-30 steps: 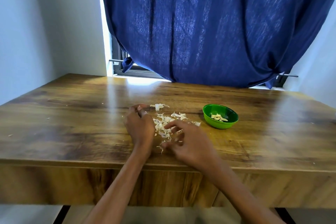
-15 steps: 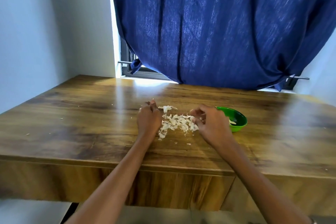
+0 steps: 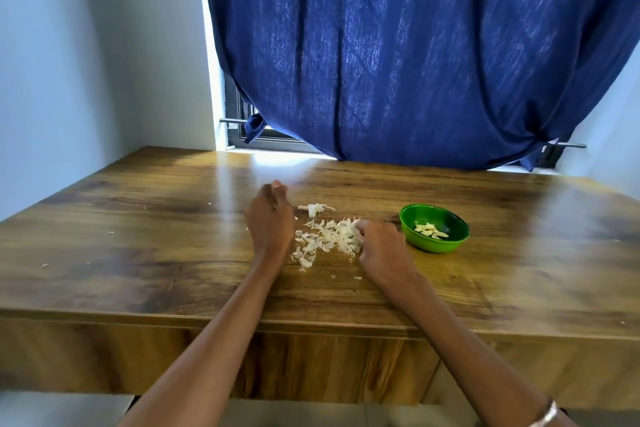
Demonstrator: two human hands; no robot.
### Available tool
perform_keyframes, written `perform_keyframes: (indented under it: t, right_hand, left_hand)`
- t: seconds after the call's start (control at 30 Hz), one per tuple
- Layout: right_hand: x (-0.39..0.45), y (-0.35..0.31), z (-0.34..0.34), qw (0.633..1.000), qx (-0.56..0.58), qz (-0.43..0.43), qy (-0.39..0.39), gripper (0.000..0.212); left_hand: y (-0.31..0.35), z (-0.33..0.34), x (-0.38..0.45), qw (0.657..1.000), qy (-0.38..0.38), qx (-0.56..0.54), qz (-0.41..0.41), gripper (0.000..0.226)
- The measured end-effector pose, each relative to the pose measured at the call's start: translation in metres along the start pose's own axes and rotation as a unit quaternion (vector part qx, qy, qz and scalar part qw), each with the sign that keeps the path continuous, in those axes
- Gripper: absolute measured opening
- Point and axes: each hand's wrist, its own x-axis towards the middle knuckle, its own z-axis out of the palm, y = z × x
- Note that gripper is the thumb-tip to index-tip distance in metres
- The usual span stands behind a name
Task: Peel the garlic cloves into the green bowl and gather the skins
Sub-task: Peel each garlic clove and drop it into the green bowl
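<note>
A person's two hands bracket a heap of garlic skins near the middle of a wooden table, whose front edge runs across the view just below the forearms. Bare wood stretches wide to the left of the hands and to the right beyond the bowl, with only small flecks of skin scattered there. A blue curtain hangs past the table's far edge. The left hand stands on its edge against the left side of the heap, fingers straight and together, holding nothing. The right hand presses the heap's right side, fingers curled into the skins; whether it grips any cannot be told. The green bowl sits just right of that hand, apart from it, with peeled cloves inside.
</note>
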Motion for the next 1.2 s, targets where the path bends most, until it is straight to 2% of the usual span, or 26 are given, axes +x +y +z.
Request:
perform_keyframes:
  t: [0.07,0.17,0.37,0.47,0.53,0.63,0.73,0.83,0.97,1.03,1.2]
  right_hand:
    - [0.005,0.003,-0.008,0.999,0.041,0.002,0.023,0.043]
    - [0.014,0.008,-0.022,0.999,0.012,0.019,0.038,0.049]
    - [0.02,0.003,0.0,0.999,0.01,0.025,-0.027,0.023]
    - [0.019,-0.008,0.012,0.997,0.077,0.029,-0.013,0.038]
    - [0.019,-0.017,0.016,0.994,0.111,0.017,-0.015,0.045]
    - [0.029,-0.021,0.015,0.987,0.158,-0.008,-0.004,0.041]
    - [0.046,-0.014,0.012,0.978,0.202,-0.016,0.048,0.033]
    - [0.066,-0.009,0.01,0.975,0.214,0.009,0.06,0.031]
    - [0.084,-0.012,0.02,0.987,0.156,0.029,-0.029,0.026]
    - [0.081,-0.014,0.026,0.988,0.136,0.027,-0.063,0.037]
    - [0.063,-0.016,0.014,0.983,0.161,-0.006,-0.087,0.051]
  left_hand:
    - [-0.004,-0.002,0.008,0.998,0.031,-0.002,-0.055,0.037]
    - [-0.009,0.002,0.016,0.996,0.019,-0.006,-0.084,0.043]
    - [-0.012,0.003,0.02,0.989,-0.136,-0.015,-0.064,0.042]
    - [-0.017,0.008,0.019,0.977,-0.208,-0.011,-0.053,0.056]
    - [-0.03,0.014,0.023,0.973,-0.222,-0.023,-0.065,0.063]
    - [-0.02,0.009,0.023,0.974,-0.2,-0.077,-0.076,0.04]
    - [-0.011,0.005,0.022,0.979,-0.173,-0.087,-0.062,0.042]
    - [-0.011,0.007,0.022,0.982,-0.169,-0.06,-0.058,0.046]
    - [-0.012,0.006,0.023,0.981,-0.151,-0.093,-0.08,0.048]
    - [-0.013,0.006,0.024,0.981,-0.149,-0.098,-0.082,0.048]
    - [-0.018,0.008,0.025,0.979,-0.172,-0.083,-0.07,0.052]
